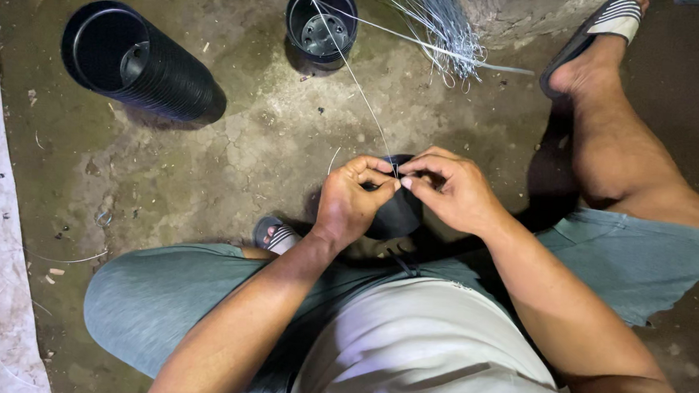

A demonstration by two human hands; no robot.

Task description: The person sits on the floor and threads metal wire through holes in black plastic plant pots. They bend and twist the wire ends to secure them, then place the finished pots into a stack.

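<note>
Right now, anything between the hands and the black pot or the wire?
Nothing visible. Left hand and right hand already grip the pot, fingertips pinching the wire at its rim.

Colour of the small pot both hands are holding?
Black. The small pot, between left hand and right hand, shows in the head view.

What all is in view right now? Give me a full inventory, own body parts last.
small pot: one, black, held between both hands
wire: one thin strand, grey, running from the fingers up past the upright pot
wire bundle: one, grey, top centre on the floor
upright pot: one, black, top centre
stack of pots: one, black, lying on its side, top left
floor: concrete, grey-brown
sandals: two, dark with white straps
left hand: pinching the wire
right hand: pinching the wire
</note>
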